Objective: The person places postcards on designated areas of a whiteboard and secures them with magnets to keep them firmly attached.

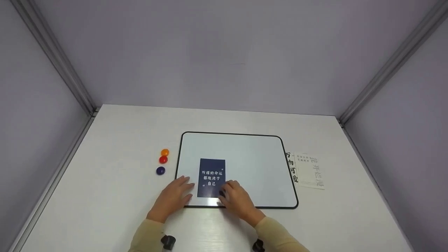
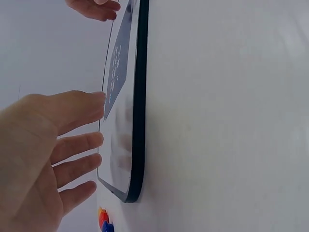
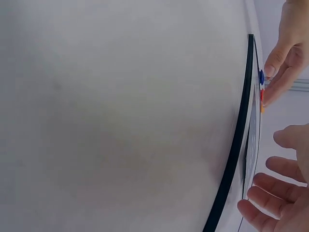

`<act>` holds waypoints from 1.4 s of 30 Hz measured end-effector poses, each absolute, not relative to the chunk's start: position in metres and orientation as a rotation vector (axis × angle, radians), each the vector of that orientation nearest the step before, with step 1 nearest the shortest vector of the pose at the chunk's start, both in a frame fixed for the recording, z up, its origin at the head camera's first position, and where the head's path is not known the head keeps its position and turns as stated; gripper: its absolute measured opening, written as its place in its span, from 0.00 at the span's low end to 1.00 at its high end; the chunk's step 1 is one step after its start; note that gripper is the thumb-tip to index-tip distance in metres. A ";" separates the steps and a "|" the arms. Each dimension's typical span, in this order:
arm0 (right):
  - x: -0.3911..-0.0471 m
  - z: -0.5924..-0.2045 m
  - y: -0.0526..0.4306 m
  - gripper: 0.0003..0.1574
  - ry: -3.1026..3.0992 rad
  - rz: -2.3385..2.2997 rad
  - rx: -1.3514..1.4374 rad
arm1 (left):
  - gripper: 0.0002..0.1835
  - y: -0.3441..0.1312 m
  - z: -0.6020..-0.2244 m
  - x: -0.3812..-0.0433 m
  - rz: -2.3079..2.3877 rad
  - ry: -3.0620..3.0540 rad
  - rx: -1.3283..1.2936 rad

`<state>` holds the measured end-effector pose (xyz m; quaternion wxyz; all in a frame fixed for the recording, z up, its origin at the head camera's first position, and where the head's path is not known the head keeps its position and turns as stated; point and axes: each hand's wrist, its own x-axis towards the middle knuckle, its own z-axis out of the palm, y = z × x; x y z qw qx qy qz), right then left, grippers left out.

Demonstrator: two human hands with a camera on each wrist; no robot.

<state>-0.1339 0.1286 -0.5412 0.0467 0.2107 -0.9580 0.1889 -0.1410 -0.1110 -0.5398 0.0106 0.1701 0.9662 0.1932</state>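
A dark blue card [image 1: 211,175] with white writing lies on a black-framed whiteboard [image 1: 259,168], left of its middle. My left hand [image 1: 173,196] is over the board's lower left corner, beside the card, its fingers spread and fairly straight with nothing between them. At the card's lower right corner is my right hand [image 1: 238,199]. A small dark round spot [image 1: 222,192] shows by its fingertips, partly covered by them. In the right wrist view the fingers [image 3: 273,188] of this hand are loosely bent and apart, with nothing gripped among them.
Left of the board stand three small round buttons: orange [image 1: 165,152], red [image 1: 163,159] and dark blue [image 1: 160,170]. A pale sheet [image 1: 309,171] with writing lies to the right, beside large black characters [image 1: 292,168] at the board's edge. Grey walls [image 1: 217,63] enclose the white table [image 1: 115,154].
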 end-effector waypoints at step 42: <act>-0.134 -0.550 0.125 0.32 -3.042 0.210 1.070 | 0.18 -0.152 -0.537 -0.138 0.800 3.114 0.311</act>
